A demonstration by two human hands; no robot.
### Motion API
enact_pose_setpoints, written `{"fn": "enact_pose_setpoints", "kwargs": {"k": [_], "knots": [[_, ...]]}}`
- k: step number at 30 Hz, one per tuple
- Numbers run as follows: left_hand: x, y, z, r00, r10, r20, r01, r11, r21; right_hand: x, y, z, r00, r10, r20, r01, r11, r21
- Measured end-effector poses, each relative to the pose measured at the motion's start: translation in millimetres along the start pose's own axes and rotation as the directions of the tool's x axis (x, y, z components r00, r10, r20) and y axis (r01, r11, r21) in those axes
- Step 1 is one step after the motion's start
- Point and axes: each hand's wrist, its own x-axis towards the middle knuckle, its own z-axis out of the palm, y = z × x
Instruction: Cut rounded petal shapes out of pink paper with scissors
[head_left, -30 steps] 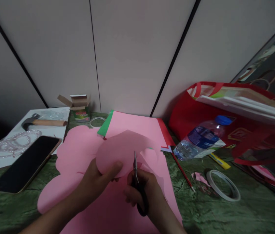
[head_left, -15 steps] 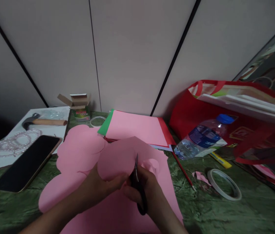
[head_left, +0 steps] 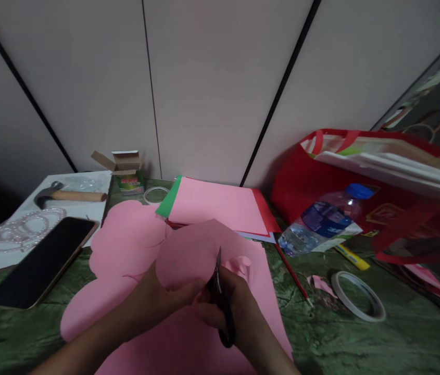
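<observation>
My left hand is closed on the rounded edge of a pink paper piece, thumb on top and fingers beneath. In my right hand are black-handled scissors, their blades pointing up and away at the piece's right edge. A curled pink strip hangs just right of the blades. Beneath both hands lies a larger pink sheet. Scalloped pink paper shapes lie to the left. The lower fingers of both hands are partly hidden.
A stack of coloured paper lies behind. On the right are a water bottle, a red bag, a tape roll, a red pencil and a yellow cutter. On the left are a phone, hammer, beads and small box.
The hands have barely moved. The scissors stay at the paper's right edge, and the blades look slightly closer together. The held piece has shifted only slightly.
</observation>
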Motion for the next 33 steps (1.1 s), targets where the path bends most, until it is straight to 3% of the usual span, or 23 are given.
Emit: {"fn": "enact_pose_setpoints", "kwargs": {"k": [19, 33], "knots": [[1.7, -9.8, -4.1, 0.998, -0.010, -0.068, 0.017, 0.995, 0.099, -1.7, -0.6, 0.8, 0.998, 0.018, -0.063, -0.016, 0.999, 0.032], [2.9, -6.7, -6.1, 0.999, 0.023, -0.043, -0.019, 0.996, 0.086, -1.3, 3.3, 1.0, 0.996, 0.027, -0.085, -0.028, 1.000, -0.009]]}}
